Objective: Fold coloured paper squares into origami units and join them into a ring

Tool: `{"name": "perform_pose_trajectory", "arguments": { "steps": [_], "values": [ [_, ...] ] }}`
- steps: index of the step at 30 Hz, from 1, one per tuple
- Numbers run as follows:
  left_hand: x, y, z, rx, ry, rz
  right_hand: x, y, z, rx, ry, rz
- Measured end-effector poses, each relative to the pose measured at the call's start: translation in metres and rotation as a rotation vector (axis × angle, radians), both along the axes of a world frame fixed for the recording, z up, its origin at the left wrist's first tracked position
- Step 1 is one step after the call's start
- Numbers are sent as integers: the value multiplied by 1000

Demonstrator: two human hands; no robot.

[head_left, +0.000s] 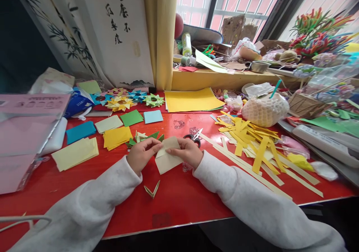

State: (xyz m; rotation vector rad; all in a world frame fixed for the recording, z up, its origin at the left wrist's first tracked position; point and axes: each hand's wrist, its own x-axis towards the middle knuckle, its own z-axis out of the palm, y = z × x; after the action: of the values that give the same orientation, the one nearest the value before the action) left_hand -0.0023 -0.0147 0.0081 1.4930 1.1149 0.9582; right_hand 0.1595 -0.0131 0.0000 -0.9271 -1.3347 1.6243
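Between my two hands is a small cream paper sheet (169, 161) with a crease across it, held just above the red table. My left hand (142, 154) pinches its upper left side. On the right side, my right hand (188, 153) grips it with the thumb lying on top and the fingers behind. A folded cream paper piece (152, 190), shaped like a V, lies in front of my hands. Behind my left hand are green and cream folded pieces (157, 135), partly hidden. Black-handled scissors (196, 136) lie beyond my right hand.
Stacks of cut paper, blue (80, 131), cream (75, 154) and yellow (116, 137), lie at the left. Folded paper stars (120, 103) sit behind them, beside yellow sheets (193, 99). Yellow paper strips (246, 136) and a netted round fruit with a straw (265, 109) occupy the right.
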Motion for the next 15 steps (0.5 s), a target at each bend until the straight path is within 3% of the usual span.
{"name": "perform_pose_trajectory", "arguments": {
  "steps": [6, 11, 15],
  "values": [
    [-2, 1, 3, -67, -55, 72, 0, -3, -2, 97, -110, -136],
    [-3, 2, 2, -163, -133, 134, 3, -3, -8, 403, -269, -204],
    [-4, 3, 2, -198, -177, 126, 7, -4, -9, 652, -433, -177]
  ]
}}
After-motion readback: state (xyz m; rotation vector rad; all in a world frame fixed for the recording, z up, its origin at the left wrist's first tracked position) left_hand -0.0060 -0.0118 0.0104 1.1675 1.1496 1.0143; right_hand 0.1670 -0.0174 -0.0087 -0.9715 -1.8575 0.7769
